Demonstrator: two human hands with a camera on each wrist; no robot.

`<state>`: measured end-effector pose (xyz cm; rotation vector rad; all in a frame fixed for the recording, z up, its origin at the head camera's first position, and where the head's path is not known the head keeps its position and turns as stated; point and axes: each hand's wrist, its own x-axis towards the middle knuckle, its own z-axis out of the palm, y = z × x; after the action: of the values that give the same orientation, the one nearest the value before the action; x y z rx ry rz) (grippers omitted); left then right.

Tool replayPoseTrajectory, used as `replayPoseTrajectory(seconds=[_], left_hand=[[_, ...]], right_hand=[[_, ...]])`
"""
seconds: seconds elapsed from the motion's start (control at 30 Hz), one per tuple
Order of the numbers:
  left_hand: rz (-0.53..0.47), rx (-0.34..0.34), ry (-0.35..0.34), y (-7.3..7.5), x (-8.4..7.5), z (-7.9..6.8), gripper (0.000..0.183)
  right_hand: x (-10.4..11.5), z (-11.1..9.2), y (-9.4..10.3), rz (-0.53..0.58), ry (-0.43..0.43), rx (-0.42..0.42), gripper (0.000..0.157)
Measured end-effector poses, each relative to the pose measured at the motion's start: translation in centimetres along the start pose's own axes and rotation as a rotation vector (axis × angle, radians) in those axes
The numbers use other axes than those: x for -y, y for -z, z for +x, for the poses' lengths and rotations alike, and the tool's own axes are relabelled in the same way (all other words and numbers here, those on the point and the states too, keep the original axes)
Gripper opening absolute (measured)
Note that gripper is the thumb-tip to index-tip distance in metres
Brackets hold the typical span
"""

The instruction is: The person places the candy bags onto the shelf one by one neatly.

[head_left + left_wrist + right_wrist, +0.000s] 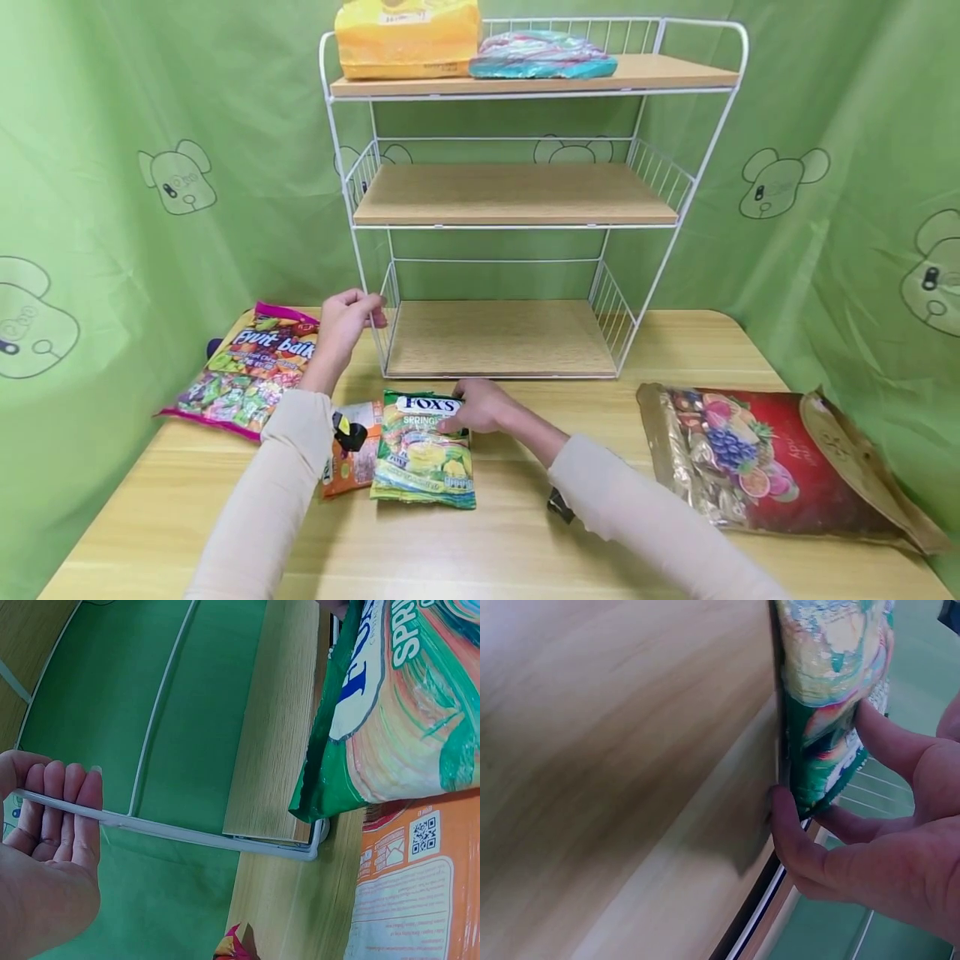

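My left hand [347, 325] grips the left front post of a white wire shelf rack [495, 377]. In the left wrist view, the fingers [73, 780] curl round that thin white post [172, 831]. A green Fox's candy bag [423, 467] lies in front of the rack, and my right hand [483, 406] holds it by its upper right edge. Up close, the thumb and fingers of that hand [900, 825] pinch the bag's edge [832, 735] just above the wood. An orange candy bag [350, 479] lies partly beneath the green one.
A Fruit Baik candy bag [247, 367] lies left of the rack. To the right lies a large red-and-gold candy bag [795, 467]. The rack's top shelf bears a yellow bag [408, 42] and a teal bag [543, 57]. Green cloth [247, 100] hangs behind and at both sides.
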<state>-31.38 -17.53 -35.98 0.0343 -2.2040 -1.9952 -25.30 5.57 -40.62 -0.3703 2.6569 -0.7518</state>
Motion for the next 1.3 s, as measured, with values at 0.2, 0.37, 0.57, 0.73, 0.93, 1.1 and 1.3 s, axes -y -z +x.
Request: replayPoseTrajectory(seconds=[0.2, 0.37, 0.57, 0.73, 0.93, 1.1, 1.3], left_hand=[[-0.024, 0.006, 0.017, -0.1, 0.0, 0.1, 0.017], [-0.022, 0.014, 0.035, 0.0, -0.1, 0.3, 0.015], [-0.029, 0.011, 0.023, -0.2, 0.0, 0.1, 0.016], [-0.019, -0.008, -0.008, -0.2, 0.1, 0.1, 0.017], [-0.016, -0.015, -0.011, -0.1, 0.3, 0.2, 0.018], [-0.016, -0.022, -0.009, -0.1, 0.4, 0.2, 0.018], [-0.018, -0.004, -0.016, -0.1, 0.2, 0.2, 0.018]], right_hand=[[-0.2, 0.0, -0.2, 0.014, -0.021, -0.037, 0.069], [-0.8, 0.1, -0.1, 0.018, -0.032, -0.048, 0.071], [-1.9, 0.0, 0.7, -0.015, -0.04, -0.036, 0.069], [-3.1, -0.3, 2.0, -0.041, -0.052, -0.022, 0.067], [-4.8, -0.9, 3.5, -0.091, -0.057, -0.009, 0.065], [-5.9, -1.3, 4.7, -0.133, -0.051, -0.013, 0.066], [-7.3, -1.8, 5.8, -0.113, -0.076, -0.028, 0.069]])
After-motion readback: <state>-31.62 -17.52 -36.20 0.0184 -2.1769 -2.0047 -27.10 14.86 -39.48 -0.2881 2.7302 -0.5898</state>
